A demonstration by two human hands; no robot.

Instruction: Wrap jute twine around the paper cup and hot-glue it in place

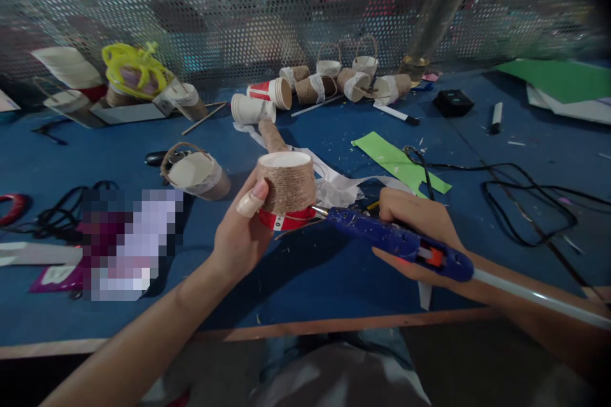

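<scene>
My left hand (245,229) is closed around a paper cup (287,186) wrapped in brown twine, held upside down with a red band showing at its lower edge. The thumb wears a pale covering. My right hand (420,222) grips a blue glue gun (391,236), with a long whitish glue stick (539,296) coming out of its back. The gun's metal nozzle is at the cup's red band, on the right side. A loose bit of twine hangs below the cup. Just behind it are a twine roll (272,135) and white lace ribbon (334,178).
A twine basket (198,175) stands left of the cup. More wrapped cups (312,88) lie along the perforated metal screen (238,6). Light green paper (391,156), black cable (515,172) and a black box (453,103) are on the right. A clear bottle (434,19) stands behind.
</scene>
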